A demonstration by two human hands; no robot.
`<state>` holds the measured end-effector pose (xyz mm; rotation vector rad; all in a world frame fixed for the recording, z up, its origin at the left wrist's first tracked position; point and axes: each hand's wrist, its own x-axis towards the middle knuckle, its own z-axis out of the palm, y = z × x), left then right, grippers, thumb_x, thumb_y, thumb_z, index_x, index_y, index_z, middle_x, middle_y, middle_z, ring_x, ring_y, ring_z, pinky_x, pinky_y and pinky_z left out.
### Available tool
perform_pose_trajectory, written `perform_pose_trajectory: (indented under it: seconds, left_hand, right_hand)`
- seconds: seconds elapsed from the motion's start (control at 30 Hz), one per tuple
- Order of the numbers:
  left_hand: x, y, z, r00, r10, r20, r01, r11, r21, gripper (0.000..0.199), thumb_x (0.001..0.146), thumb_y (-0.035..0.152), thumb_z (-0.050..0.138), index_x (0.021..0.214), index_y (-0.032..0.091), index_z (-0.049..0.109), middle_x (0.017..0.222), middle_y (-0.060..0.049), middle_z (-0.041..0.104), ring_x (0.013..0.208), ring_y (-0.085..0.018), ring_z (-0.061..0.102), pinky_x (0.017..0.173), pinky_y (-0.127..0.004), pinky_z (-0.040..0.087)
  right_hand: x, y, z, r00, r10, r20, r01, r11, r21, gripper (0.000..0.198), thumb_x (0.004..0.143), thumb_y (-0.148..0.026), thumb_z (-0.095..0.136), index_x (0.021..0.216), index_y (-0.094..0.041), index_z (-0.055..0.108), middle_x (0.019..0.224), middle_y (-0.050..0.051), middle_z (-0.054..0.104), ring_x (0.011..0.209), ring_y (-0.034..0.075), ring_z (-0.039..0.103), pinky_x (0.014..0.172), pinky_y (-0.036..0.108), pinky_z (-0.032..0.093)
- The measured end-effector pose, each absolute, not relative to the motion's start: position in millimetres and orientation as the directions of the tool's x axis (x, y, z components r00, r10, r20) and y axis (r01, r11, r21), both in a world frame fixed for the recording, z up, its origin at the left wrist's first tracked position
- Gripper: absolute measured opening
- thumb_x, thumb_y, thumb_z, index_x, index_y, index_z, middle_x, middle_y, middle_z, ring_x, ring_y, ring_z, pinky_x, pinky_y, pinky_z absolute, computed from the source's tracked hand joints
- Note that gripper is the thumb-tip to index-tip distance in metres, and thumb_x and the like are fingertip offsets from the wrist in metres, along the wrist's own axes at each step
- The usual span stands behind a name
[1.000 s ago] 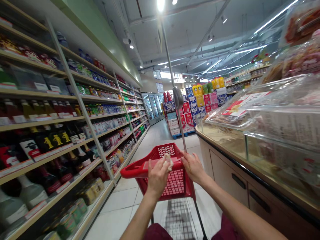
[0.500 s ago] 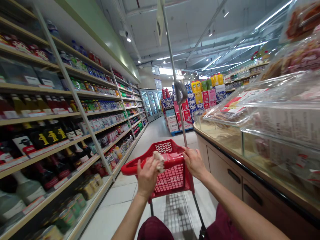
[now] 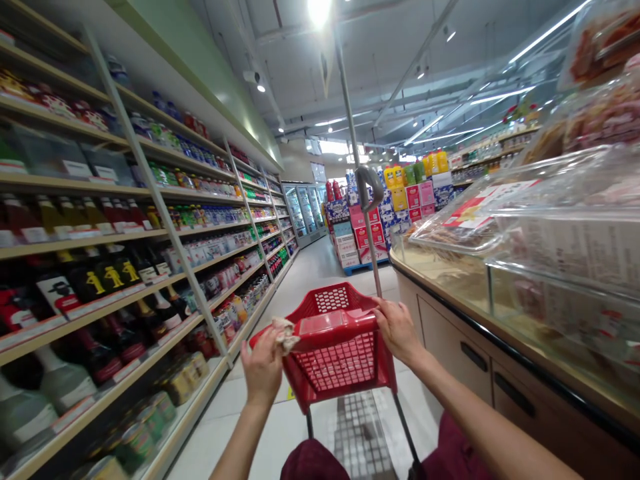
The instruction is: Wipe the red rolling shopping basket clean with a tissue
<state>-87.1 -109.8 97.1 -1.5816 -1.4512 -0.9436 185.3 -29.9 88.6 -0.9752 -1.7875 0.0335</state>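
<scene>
In front of me stands a red plastic shopping cart point(image 3: 340, 363) with a mesh basket and a smooth handle point(image 3: 335, 328). My left hand point(image 3: 263, 369) is closed around a crumpled pale cloth point(image 3: 284, 335), pressed on the left end of the handle. At the right end, my right hand point(image 3: 399, 333) wraps its fingers over the handle's corner. Behind that hand rises a thin metal pole point(image 3: 357, 140) with a grey loop-shaped grip point(image 3: 369, 189) on it. The undersides of both hands' fingers are partly hidden.
Shelves point(image 3: 165, 230) of bottles and cans line the left side. A counter point(image 3: 450, 293) with clear-lidded food packs point(image 3: 480, 207) runs along the right. Farther off, a stack of boxed drinks point(image 3: 367, 233) stands on a blue pallet, with glass-door coolers point(image 3: 303, 207) behind.
My left hand has slid the cloth leftward along the handle, from near its middle to its left end. My right hand keeps its hold at the right end.
</scene>
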Motion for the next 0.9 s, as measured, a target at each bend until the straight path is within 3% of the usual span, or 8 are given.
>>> perform_pose_trajectory:
  seconds: [0.1,0.3,0.47,0.53,0.73,0.9]
  left_hand:
    - [-92.0,-111.3,92.9,0.030,0.406,0.913,0.999,0.010,-0.037,0.024,0.082,0.024,0.037,0.096,0.019,0.056,0.096,-0.009,0.065,0.092,-0.021,0.058,0.098,-0.050,0.020]
    - [-27.1,-100.8,99.5,0.221,0.469,0.855,0.968,-0.212,-0.134,0.025,0.081,0.020,0.039,0.097,0.023,0.057,0.109,-0.006,0.060,0.101,-0.019,0.054,0.102,-0.047,0.014]
    - [-93.1,-107.9,114.3,-0.028,0.496,0.868,0.999,-0.004,0.034,0.025,0.081,0.023,0.037,0.096,0.022,0.058,0.100,-0.004,0.064,0.097,-0.018,0.055,0.103,-0.048,0.014]
    - [-100.4,-110.4,116.0,-0.049,0.519,0.853,0.999,0.014,0.049,0.025,0.080,0.024,0.038,0.095,0.021,0.058,0.099,-0.005,0.064,0.096,-0.019,0.056,0.101,-0.049,0.017]
    - [-35.0,-107.8,110.0,0.116,0.520,0.846,0.986,-0.165,-0.033,0.027,0.081,0.023,0.039,0.102,0.021,0.056,0.111,-0.007,0.059,0.106,-0.020,0.051,0.097,-0.045,0.029]
    - [-41.1,-106.6,110.0,0.115,0.513,0.850,0.984,-0.178,-0.026,0.030,0.083,0.027,0.039,0.109,0.018,0.051,0.107,-0.008,0.061,0.099,-0.019,0.055,0.087,-0.038,0.040]
  right_hand:
    - [179.7,-30.1,85.0,-0.102,0.573,0.813,0.583,0.697,-0.418,0.029,0.085,-0.025,0.031,0.105,-0.018,0.051,0.099,0.007,0.062,0.094,0.019,0.052,0.086,0.039,0.032]
    - [185.2,-30.4,85.2,-0.170,0.601,0.781,0.600,0.692,-0.402,0.030,0.086,-0.026,0.031,0.109,-0.020,0.049,0.101,0.006,0.061,0.098,0.019,0.051,0.092,0.044,0.026]
    - [193.0,-27.0,85.3,-0.147,0.591,0.794,0.590,0.696,-0.409,0.029,0.085,-0.026,0.032,0.106,-0.020,0.050,0.099,0.005,0.062,0.095,0.019,0.052,0.090,0.041,0.029]
    - [192.2,-25.3,83.0,-0.114,0.557,0.823,0.587,0.705,-0.397,0.028,0.085,-0.025,0.032,0.104,-0.019,0.052,0.099,0.006,0.061,0.094,0.019,0.052,0.087,0.038,0.032]
    - [199.2,-21.4,79.8,-0.087,0.527,0.845,0.609,0.699,-0.373,0.029,0.084,-0.025,0.032,0.103,-0.019,0.053,0.097,0.006,0.062,0.092,0.019,0.052,0.084,0.037,0.034]
    - [210.8,-18.9,80.2,-0.085,0.541,0.837,0.613,0.691,-0.384,0.029,0.085,-0.026,0.032,0.104,-0.020,0.053,0.096,0.005,0.061,0.090,0.019,0.052,0.083,0.037,0.033]
